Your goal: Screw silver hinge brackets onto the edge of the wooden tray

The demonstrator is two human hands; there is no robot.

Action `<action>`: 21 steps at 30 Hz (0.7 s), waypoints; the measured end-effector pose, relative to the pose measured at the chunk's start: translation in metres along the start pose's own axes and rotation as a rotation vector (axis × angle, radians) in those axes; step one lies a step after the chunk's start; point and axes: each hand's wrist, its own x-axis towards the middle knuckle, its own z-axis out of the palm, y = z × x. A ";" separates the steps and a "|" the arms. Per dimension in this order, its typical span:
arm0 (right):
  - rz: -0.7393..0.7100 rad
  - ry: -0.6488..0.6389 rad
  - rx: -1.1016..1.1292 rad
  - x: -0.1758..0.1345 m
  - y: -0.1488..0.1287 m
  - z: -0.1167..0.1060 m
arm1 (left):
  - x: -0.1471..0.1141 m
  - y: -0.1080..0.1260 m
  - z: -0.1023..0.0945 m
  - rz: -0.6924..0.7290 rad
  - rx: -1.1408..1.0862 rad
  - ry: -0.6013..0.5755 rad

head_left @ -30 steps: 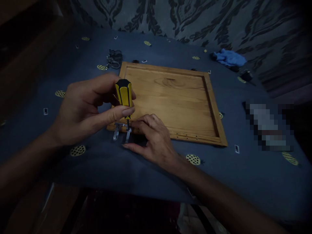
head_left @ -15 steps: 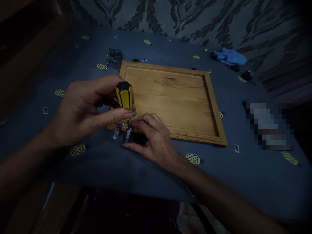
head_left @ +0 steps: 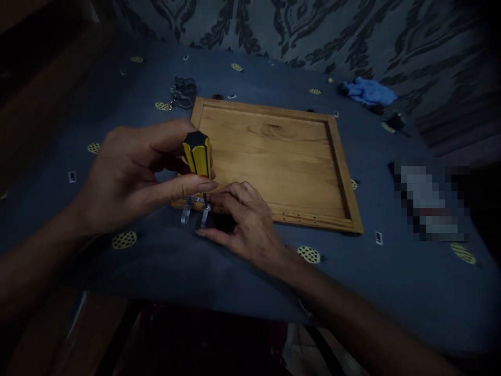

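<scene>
A yellow-and-black screwdriver (head_left: pixel 198 156) stands nearly upright in my left hand (head_left: pixel 133 175), its handle pinched between thumb and fingers. The shaft points down at a shiny metal hook bracket (head_left: pixel 205 214) on the front left edge of a wooden panel (head_left: pixel 270 156) with a raised frame. My right hand (head_left: pixel 248 222) is closed at that bracket, index finger near the screwdriver tip and thumb at the bracket's lower end. The exact contact of the tip is too small to make out. Left of it, a second prong (head_left: pixel 186 211) of metal hangs over the edge.
More metal hooks (head_left: pixel 183 93) lie in a pile behind the panel's left corner. At the back right sits a blue cloth (head_left: pixel 370 91) beside a dark object (head_left: pixel 394 121). A blurred-out item (head_left: pixel 428 203) lies on the right of the blue patterned tablecloth (head_left: pixel 242 282).
The screwdriver handle has shifted very slightly to the left with my left hand. My right hand stays at the bracket, and the panel looks unmoved.
</scene>
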 end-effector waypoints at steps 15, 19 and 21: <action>-0.009 0.031 0.032 -0.001 0.002 0.001 | 0.000 -0.007 -0.002 -0.108 0.042 0.265; -0.007 0.015 0.047 -0.002 0.003 0.001 | 0.001 -0.004 0.000 -0.041 0.056 0.163; 0.008 -0.011 0.057 -0.002 0.003 0.001 | 0.000 -0.004 -0.001 -0.019 0.054 0.138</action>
